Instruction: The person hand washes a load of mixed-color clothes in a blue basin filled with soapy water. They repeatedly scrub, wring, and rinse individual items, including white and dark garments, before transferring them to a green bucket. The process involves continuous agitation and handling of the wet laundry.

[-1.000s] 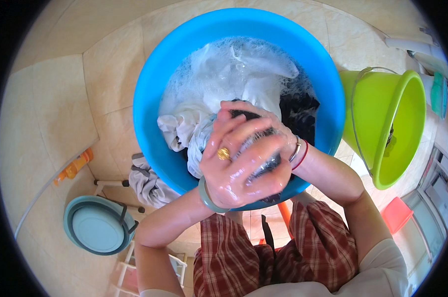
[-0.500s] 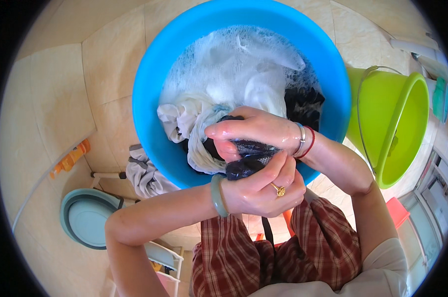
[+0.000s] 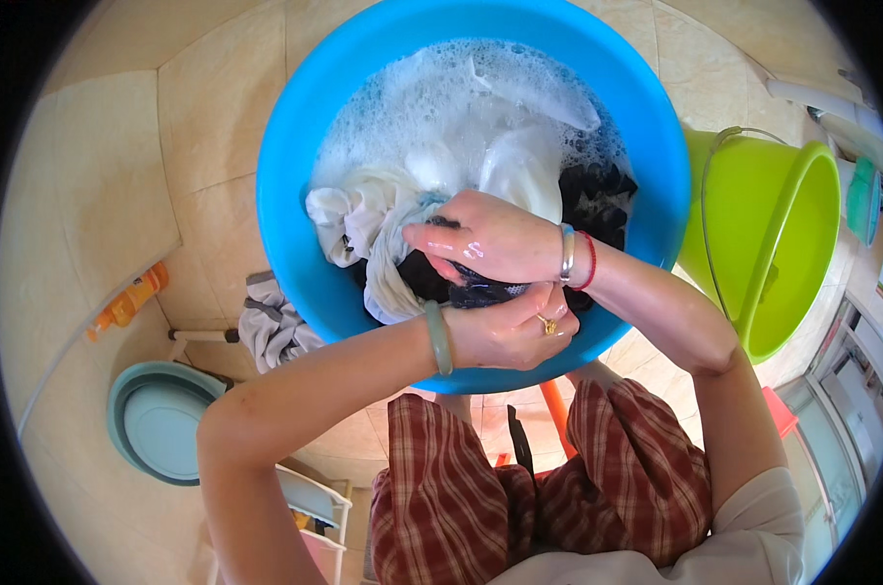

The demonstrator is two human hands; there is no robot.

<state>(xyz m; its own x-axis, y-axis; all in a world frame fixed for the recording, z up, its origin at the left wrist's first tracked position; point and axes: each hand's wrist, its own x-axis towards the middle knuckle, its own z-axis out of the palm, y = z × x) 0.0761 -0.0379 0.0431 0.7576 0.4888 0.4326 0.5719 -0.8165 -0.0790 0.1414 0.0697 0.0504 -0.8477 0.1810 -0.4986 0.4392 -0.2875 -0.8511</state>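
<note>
A wide blue basin (image 3: pixel 290 185) holds sudsy water and soaking laundry. Over its near side, my left hand (image 3: pixel 515 330) and my right hand (image 3: pixel 505 240) are both closed on a wet black cloth (image 3: pixel 482 293) with a partly mesh-like weave. Most of that cloth is hidden by my fingers, so its kind of garment does not show. White laundry (image 3: pixel 519 175) lies in the foam beyond my hands, and a pale twisted garment (image 3: pixel 388 278) sits left of them. Dark fabric (image 3: pixel 597 210) rests at the basin's right side.
A lime-green bucket (image 3: pixel 753 244) with a wire handle lies tilted right of the basin. To the left are a grey garment (image 3: pixel 269 322), an orange bottle (image 3: pixel 129 304) and a grey-blue collapsible basin (image 3: pixel 119 419). A white rack (image 3: pixel 339 507) stands at the lower left.
My left hand has moved up and away from my lap, closer against the right hand. Less of the black cloth shows between them. The view has shifted slightly.
</note>
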